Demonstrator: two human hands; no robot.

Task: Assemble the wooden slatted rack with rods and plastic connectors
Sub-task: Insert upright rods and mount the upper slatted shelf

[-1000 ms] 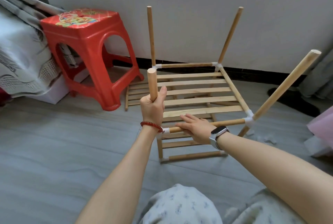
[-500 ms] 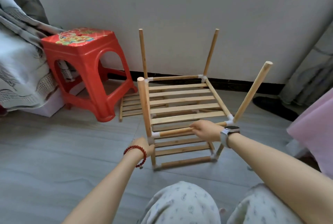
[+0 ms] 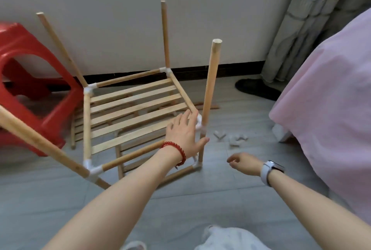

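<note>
In the head view, the wooden rack (image 3: 132,113) stands on the grey plank floor (image 3: 50,199) near a pale wall. Its flat, light-wood slats (image 3: 128,109) lie in a square frame of round rods, joined at the corners by white plastic connectors (image 3: 91,167). Four smooth round rods rise from the corners; the nearest right one (image 3: 210,81) stands almost upright.

The left hand (image 3: 183,132), with a red bead bracelet (image 3: 176,149) at the wrist, lies flat over the frame's right corner, fingers straight and slightly spread, thumb touching the upright rod's lower part.

The right hand (image 3: 244,162), wearing a grey watch (image 3: 270,170), hovers over the floor, fingers loosely curled and holding nothing.

Loose white connectors (image 3: 233,139) lie on the floor just right of the rack. A glossy red plastic stool (image 3: 30,81) stands to the left, and pink fabric (image 3: 331,99) drapes on the right.
</note>
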